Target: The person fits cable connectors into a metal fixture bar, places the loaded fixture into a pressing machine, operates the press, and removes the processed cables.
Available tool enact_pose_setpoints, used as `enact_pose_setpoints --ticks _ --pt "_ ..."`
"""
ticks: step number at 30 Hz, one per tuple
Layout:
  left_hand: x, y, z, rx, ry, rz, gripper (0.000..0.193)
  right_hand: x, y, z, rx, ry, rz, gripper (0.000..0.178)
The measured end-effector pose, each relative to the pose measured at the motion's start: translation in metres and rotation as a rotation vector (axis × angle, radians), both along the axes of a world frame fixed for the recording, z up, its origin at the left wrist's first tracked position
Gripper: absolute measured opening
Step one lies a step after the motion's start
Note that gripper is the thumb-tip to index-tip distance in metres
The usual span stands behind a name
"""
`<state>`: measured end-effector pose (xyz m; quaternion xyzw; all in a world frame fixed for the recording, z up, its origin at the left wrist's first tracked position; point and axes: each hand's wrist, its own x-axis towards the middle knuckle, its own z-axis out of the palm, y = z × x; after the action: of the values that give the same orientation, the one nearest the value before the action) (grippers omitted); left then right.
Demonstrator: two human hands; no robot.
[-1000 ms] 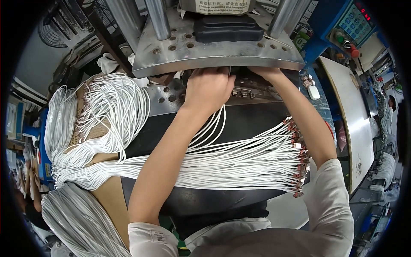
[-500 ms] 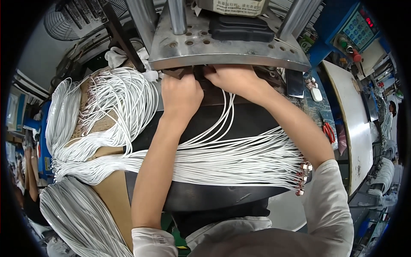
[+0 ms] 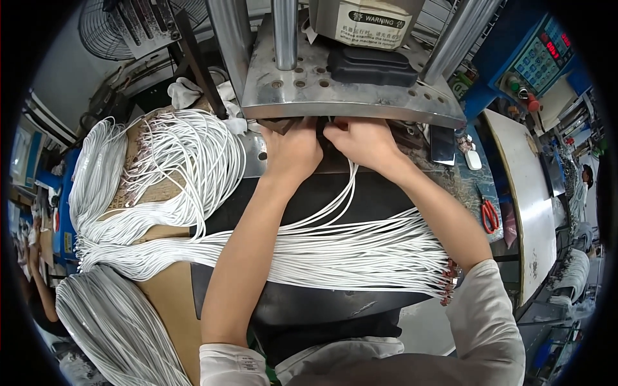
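Both hands reach under the front edge of a thick metal press plate [image 3: 360, 106]. My left hand [image 3: 293, 153] is curled, its fingertips hidden beneath the plate beside a dark metal block [image 3: 275, 125]. Close on its right, my right hand [image 3: 365, 143] has its thumb and fingers bent together. A few white cables [image 3: 344, 201] rise from the table to the underside of my right hand, which appears closed around them; their ends are out of sight. Below my forearms lies a wide bundle of white cables [image 3: 347, 254], with small reddish-brown and metallic ends [image 3: 449, 283] at the right.
Steel columns [image 3: 284, 38] stand on the plate. More cables lie coiled [image 3: 187, 154] and bundled [image 3: 116, 321] at the left. Red-handled cutters [image 3: 489, 216], a phone [image 3: 442, 144] and a white mouse-like object [image 3: 473, 159] are at the right, under a blue control box [image 3: 537, 48]. Another person's arm [image 3: 40, 276] shows far left.
The whole view has shifted, so the press sits lower in the picture. My right hand has turned slightly, and the rising cables now run closer together beneath it. Both hands stay at the plate's edge.
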<state>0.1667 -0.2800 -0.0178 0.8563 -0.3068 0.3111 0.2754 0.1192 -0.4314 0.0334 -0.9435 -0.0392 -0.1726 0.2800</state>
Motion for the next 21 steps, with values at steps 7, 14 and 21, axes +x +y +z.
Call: enact_pose_setpoints --ticks 7,14,21 --pt "0.002 -0.002 -0.001 0.093 0.004 -0.002 0.041 0.001 0.0 -0.003 -0.075 0.071 0.025 0.027" --pt "-0.004 0.003 0.007 0.23 -0.105 0.101 0.046 -0.032 -0.001 0.01 -0.206 0.049 0.077 0.027" --pt "-0.184 0.095 0.086 -0.257 0.949 -0.538 0.06 -0.242 -0.033 0.015 0.414 0.94 1.333 0.037"
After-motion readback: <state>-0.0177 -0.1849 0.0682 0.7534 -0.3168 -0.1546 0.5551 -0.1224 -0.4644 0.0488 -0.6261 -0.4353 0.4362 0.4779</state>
